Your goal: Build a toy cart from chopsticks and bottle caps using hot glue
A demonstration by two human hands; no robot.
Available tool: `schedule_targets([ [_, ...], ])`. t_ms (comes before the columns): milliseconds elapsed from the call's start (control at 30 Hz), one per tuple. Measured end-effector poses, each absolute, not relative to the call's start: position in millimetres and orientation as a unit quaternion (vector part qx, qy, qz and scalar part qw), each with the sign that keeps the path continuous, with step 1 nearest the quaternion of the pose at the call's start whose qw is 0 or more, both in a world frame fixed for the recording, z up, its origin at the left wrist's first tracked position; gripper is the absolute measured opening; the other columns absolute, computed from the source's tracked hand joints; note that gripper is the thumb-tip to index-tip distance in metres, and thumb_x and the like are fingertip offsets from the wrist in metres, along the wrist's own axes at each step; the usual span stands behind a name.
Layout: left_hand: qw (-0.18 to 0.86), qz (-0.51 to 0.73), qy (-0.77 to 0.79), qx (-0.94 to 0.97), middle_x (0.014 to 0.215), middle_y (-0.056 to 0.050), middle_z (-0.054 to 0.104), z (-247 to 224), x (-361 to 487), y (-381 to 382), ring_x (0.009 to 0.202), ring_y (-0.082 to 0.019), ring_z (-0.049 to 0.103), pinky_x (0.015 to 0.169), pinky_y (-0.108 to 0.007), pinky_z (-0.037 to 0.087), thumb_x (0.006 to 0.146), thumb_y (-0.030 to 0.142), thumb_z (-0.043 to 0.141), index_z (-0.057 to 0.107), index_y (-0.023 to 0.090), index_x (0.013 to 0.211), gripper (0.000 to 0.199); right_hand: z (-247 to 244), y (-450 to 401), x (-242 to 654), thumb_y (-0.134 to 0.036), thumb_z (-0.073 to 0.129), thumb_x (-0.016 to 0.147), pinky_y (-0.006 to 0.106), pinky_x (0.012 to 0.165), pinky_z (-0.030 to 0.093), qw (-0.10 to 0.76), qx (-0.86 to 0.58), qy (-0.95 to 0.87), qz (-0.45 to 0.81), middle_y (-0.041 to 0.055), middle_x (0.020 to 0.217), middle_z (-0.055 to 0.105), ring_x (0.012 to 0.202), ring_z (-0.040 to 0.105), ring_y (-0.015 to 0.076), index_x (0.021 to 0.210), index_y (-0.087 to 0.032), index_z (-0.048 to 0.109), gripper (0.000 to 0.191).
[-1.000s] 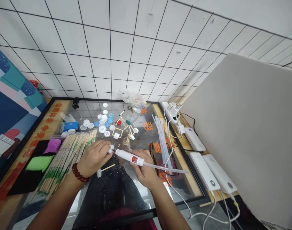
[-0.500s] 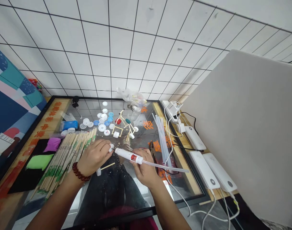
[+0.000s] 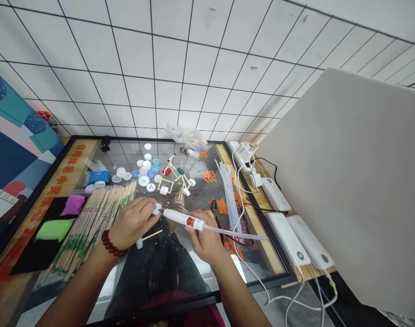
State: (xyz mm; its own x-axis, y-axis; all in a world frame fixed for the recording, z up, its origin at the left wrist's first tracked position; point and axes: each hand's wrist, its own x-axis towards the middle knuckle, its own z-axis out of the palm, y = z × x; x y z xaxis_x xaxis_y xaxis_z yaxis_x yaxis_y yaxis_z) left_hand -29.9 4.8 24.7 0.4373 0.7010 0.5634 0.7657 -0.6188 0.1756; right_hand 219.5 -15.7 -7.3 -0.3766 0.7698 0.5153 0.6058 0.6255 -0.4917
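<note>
My left hand (image 3: pixel 135 221), closed, pinches a small white cap (image 3: pixel 157 208) over the middle of the glass table. The fingers of my right hand (image 3: pixel 205 234) are wrapped round a white glue gun (image 3: pixel 180 218). Its nozzle points left and meets or nearly meets the cap. A long clear glue stick (image 3: pixel 236 234) sticks out of the gun's back end to the right. Below my left hand lie a thin wooden stick (image 3: pixel 152 235) and a white piece (image 3: pixel 139 243). Just beyond my hands stand small stick figures (image 3: pixel 182 177) with red and green parts.
Bundled wooden sticks (image 3: pixel 91 227) lie at the left, beside green clay (image 3: pixel 55 229) and purple clay (image 3: pixel 72 205). White and blue caps (image 3: pixel 143 180) are scattered farther back. Clear glue sticks (image 3: pixel 229 195), cables and white power banks (image 3: pixel 289 238) are on the right.
The view has shifted slightly. The cap in my left hand is tilted a little differently at the nozzle; both hands keep their grips.
</note>
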Motion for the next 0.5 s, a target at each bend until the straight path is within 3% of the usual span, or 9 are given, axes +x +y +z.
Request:
schedule_targets([
  [367,0.034,-0.387,-0.447,-0.805,0.093,-0.005,0.076,27.6,-28.9,6.2,0.086,-0.018,0.073,0.081,-0.030,0.058,0.083,0.019,0.071,0.060,0.021,0.088,0.012,-2.5,-19.0,221.4,-0.029,0.044,0.098,0.042,0.081,0.046,0.425,-0.425,-0.785,0.148,0.0086,0.099,0.066,0.090,0.061,0.0262,0.109,-0.022,0.054,0.016],
  [500,0.049,-0.404,-0.478,-0.778,0.096,-0.004,0.076,26.7,-29.3,6.9,0.088,-0.019,0.073,0.083,-0.031,0.058,0.083,0.021,0.070,0.062,0.022,0.107,0.025,-5.1,-21.0,224.1,-0.030,0.045,0.098,0.043,0.084,0.050,0.473,-0.431,-0.747,0.179,0.0085,0.102,0.065,0.095,0.062,0.0264,0.112,-0.024,0.054,0.018],
])
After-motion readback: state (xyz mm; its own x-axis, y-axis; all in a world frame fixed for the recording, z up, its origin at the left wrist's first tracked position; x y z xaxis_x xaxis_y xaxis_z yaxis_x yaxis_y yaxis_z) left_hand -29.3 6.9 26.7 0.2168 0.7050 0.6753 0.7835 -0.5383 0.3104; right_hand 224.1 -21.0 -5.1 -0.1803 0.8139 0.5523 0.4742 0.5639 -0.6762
